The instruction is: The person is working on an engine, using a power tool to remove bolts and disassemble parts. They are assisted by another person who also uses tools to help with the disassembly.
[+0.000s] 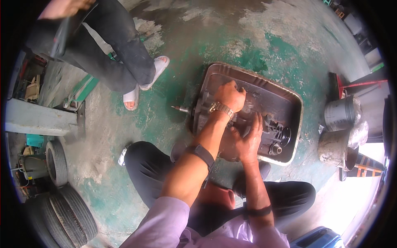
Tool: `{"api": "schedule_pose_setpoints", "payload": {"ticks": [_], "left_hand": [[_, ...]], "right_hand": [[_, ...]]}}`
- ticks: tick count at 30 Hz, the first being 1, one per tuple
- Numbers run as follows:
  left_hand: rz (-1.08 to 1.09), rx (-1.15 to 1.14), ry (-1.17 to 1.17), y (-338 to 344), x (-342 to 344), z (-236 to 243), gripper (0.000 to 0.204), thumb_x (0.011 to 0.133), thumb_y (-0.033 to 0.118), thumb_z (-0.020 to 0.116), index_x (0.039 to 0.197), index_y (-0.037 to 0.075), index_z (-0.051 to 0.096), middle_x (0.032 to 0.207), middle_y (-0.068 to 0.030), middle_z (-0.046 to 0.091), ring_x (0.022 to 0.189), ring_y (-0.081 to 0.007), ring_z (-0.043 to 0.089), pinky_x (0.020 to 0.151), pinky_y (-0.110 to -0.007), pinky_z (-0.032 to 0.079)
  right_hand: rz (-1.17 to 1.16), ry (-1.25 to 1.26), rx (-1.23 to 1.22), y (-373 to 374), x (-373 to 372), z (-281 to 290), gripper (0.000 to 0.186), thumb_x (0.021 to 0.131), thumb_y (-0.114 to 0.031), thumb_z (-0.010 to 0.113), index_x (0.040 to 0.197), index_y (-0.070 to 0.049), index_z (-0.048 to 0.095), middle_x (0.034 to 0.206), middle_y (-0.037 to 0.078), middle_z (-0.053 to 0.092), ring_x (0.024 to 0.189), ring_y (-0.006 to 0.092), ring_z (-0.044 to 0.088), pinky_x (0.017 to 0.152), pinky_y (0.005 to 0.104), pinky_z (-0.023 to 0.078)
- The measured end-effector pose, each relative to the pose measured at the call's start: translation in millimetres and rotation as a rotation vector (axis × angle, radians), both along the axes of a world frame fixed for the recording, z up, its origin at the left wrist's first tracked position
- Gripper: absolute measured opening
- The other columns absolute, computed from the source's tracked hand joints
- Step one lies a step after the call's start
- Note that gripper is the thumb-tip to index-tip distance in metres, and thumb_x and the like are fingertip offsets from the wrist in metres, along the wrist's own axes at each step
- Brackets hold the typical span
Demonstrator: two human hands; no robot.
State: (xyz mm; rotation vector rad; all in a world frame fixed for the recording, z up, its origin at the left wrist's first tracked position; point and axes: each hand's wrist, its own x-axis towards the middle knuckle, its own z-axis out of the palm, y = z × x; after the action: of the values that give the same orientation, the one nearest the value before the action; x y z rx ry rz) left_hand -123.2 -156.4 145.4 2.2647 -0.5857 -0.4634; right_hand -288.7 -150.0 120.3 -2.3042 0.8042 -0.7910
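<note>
L hand (pixel 229 97) curled, can't tell on what; R hand (pixel 249 139) wide, fingers spread by the metal parts (pixel 271 129) in the tray (pixel 285 104). Prob. best: steady w/ R palm (mind protruding shaft (pixel 180 108)), keep L wrist loose.

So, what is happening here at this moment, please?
A person has both hands over a brown tray holding a metal mechanical assembly. The left hand is curled; anything it holds is hidden. The right hand is spread over the assembly. A shaft protrudes past the tray's left rim. Nearby, a co-worker stands in white slides.
</note>
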Motion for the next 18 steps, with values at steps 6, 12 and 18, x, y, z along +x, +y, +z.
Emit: {"api": "schedule_pose_setpoints", "payload": {"ticks": [6,12,18], "left_hand": [[-0.094,0.034,-0.107,-1,2,-24,0.041,0.085,0.039,0.059,0.105,0.004,0.064,0.104,-0.0217,0.066,0.103,-0.0384,0.061,0.089,-0.048,0.049],[-0.062,-0.071,-0.058,-5,3,-26,0.049,0.087,0.046,0.058,0.109,0.002,0.063,0.107,-0.0235,0.065,0.102,-0.0391,0.062,0.089,-0.046,0.049],[0.388,-0.309,-0.23,76,47,-58,0.046,0.088,0.045,0.059,0.079,0.0,0.064,0.077,-0.0234,0.066,0.079,-0.0432,0.063,0.071,-0.048,0.05]], "right_hand": [[-0.056,0.118,-0.123,-1,32,-7,0.095,0.072,-0.043,0.075,0.138,0.008,0.03,0.139,0.03,0.037,0.129,0.0485,0.031,0.108,0.0552,0.025],[-0.162,0.256,-0.128,0,41,-6,0.109,0.068,-0.059,0.07,0.141,0.008,0.026,0.142,0.026,0.037,0.132,0.044,0.03,0.109,0.0535,0.023],[-0.251,0.274,-0.149,2,50,3,0.11,0.068,-0.068,0.067,0.139,0.008,0.03,0.138,0.025,0.041,0.128,0.0413,0.036,0.105,0.0534,0.027]]}}
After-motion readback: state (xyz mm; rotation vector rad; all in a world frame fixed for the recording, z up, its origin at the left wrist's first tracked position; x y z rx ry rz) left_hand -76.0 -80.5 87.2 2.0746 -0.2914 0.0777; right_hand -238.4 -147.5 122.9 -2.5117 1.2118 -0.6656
